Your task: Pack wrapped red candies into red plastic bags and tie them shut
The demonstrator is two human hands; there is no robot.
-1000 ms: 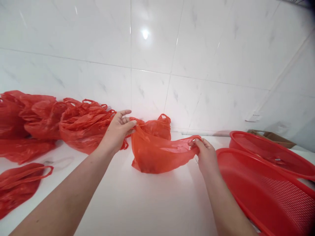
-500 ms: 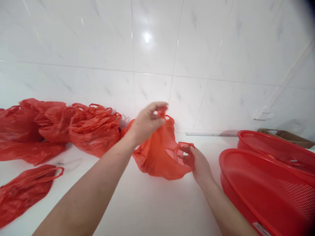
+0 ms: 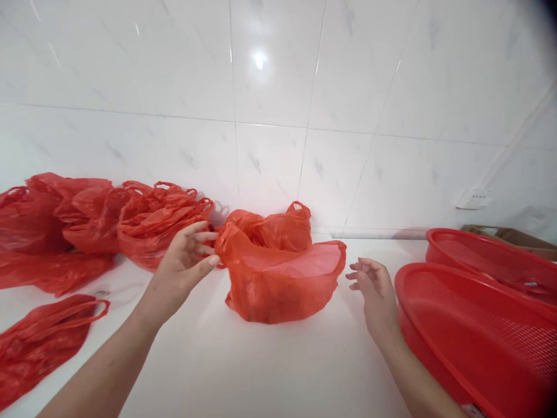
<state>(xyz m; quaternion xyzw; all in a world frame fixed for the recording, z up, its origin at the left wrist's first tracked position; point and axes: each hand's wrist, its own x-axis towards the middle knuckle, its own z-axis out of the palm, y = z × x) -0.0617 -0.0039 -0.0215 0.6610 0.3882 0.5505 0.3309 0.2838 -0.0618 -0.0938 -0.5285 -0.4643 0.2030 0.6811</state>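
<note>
Left hand (image 3: 180, 273) and right hand (image 3: 378, 296) have moved outward since the frame half a second earlier, when the right held the rim of the open translucent orange-red plastic bag (image 3: 278, 296); its mouth now stands wider.

Glossy white wall tiles with grey veining (image 3: 174, 64) fill the background. Below them lies a smooth white tabletop (image 3: 261, 371). At right, a large oval red plastic mesh basket (image 3: 456, 325) is cut off by the frame edge; a second red plastic mesh basket (image 3: 474, 249) is placed behind it, towards the wall. Beyond that, a brown cardboard box (image 3: 526, 239) is partly hidden.

Bunched translucent red plastic bags (image 3: 89, 217) line the wall at left. Nearer, a flatter red plastic bag with a looped handle (image 3: 47, 339) is cut off by the left edge. The open bag rests mid-tabletop, between the hands, in front of a crumpled red plastic bag with a raised handle loop (image 3: 287, 229).

Fingers of the left hand are spread beside the open bag's left edge; contact cannot be determined. Fingers of the right hand are loosely curled, thumb apart, clear of its right edge. Smallest item noted: a white wall socket (image 3: 476, 198), at right.
</note>
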